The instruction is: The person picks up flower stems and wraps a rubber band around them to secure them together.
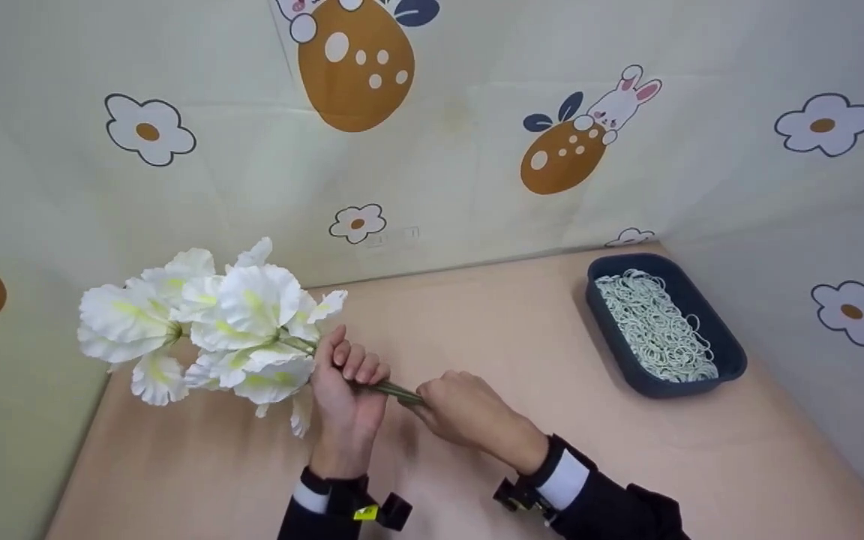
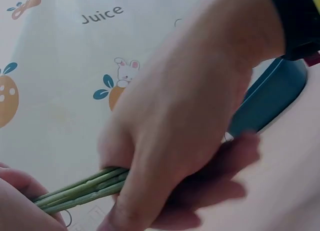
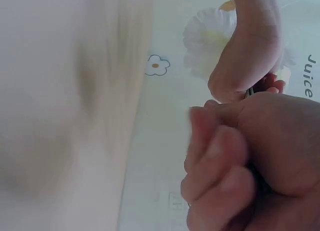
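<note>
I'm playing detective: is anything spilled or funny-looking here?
A faint yellowish smudge on the back wall, left of the printed rabbit, looks more like a stain than a picture. Nothing looks spilled: the pale loops sit inside the dark tub. The flowers look fine.

hands (image 1: 348,397) (image 1: 469,412): 2 | flower bunch (image 1: 252,300): 1 | tub (image 1: 676,388): 1 | pale rings (image 1: 649,326): many, uncountable

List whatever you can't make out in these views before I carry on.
Lower ends of the slim green stems: head and left wrist views, covered by the right hand.
White ruffled flowers: right wrist view, washed out and partly behind the left hand.
Navy rectangular container: left wrist view, partly behind the right hand.
Thin pale green rings: head view, too small and tangled to count.
</note>
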Demonstrator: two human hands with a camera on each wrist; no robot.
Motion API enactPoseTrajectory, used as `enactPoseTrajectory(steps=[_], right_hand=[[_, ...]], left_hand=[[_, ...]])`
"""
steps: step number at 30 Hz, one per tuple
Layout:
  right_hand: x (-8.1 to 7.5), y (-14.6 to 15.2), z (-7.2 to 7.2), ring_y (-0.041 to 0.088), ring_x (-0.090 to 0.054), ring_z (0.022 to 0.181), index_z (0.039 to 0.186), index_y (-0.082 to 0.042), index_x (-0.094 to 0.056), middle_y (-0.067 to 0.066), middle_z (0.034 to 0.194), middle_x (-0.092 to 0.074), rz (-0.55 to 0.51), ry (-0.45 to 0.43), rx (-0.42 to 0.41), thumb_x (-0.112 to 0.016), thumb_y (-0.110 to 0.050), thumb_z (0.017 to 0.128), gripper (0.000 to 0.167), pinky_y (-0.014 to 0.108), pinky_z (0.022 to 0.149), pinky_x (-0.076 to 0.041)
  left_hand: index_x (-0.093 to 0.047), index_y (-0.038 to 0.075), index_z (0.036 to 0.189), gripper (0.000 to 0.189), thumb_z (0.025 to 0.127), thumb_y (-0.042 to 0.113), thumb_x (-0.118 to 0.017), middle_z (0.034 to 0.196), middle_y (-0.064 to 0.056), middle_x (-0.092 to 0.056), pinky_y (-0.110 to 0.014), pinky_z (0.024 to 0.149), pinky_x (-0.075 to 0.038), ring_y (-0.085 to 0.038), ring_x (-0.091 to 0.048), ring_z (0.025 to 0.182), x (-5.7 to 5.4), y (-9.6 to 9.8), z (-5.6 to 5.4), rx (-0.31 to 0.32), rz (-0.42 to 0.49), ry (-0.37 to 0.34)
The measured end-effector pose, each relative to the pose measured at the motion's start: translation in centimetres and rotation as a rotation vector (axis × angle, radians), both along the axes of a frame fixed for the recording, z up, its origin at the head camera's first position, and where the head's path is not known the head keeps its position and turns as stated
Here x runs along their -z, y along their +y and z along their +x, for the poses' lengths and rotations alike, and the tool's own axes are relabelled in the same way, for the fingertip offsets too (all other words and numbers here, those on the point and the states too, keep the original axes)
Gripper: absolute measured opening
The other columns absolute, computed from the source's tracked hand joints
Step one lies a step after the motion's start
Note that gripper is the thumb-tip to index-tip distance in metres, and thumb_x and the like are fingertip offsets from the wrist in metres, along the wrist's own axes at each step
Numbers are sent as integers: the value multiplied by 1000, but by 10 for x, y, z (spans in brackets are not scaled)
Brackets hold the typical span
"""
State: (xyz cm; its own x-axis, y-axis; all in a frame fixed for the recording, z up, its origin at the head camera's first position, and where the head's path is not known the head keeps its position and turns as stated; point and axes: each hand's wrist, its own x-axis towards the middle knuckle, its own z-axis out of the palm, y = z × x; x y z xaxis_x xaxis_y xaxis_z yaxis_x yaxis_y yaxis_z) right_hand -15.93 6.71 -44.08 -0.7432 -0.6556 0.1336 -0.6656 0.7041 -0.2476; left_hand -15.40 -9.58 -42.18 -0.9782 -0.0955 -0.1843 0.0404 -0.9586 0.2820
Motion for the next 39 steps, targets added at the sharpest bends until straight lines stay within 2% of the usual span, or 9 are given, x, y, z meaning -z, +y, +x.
enactPoseTrajectory(steps=[4,7,15,25,39], right_hand=[[2,1,6,5,-30,46,59,-19,-39,-11,53,-28,-28,11,-13,-63,-19,97,45,19,42,-25],[3,2,9,6,-29,46,58,-19,-38,-11,52,-26,-31,21,-17,-64,-17,94,45,19,42,-25],[5,0,11,7,-30,46,57,-19,-36,-11,52,-26,-10,46,-24,-64,-18,94,46,20,42,-26],[6,2,14,7,-32,45,57,-19,-39,-9,51,-30,-11,48,-26,-63,-16,94,45,21,41,-29],[4,0,16,6,-32,45,58,-19,-39,-9,52,-30,-27,33,-33,-63,-15,95,44,20,41,-29]], left_hand=[[-38,16,57,51,108,20,-39,43,5,-35,-18,39,-23,-7,-32,35,0,-5,1,27,24,67],[-37,16,55,52,108,19,-37,42,5,-34,-18,38,-20,-7,-28,34,2,-7,1,46,59,86],[-30,16,54,52,106,17,-34,41,5,-30,-17,39,-13,-6,-17,38,7,-9,1,60,114,70],[-31,16,55,52,106,17,-36,41,5,-31,-19,37,-16,-7,-19,36,11,-5,0,30,112,31],[-32,16,54,52,106,18,-35,41,5,-30,-19,38,-14,-7,-16,38,10,-7,0,39,111,50]])
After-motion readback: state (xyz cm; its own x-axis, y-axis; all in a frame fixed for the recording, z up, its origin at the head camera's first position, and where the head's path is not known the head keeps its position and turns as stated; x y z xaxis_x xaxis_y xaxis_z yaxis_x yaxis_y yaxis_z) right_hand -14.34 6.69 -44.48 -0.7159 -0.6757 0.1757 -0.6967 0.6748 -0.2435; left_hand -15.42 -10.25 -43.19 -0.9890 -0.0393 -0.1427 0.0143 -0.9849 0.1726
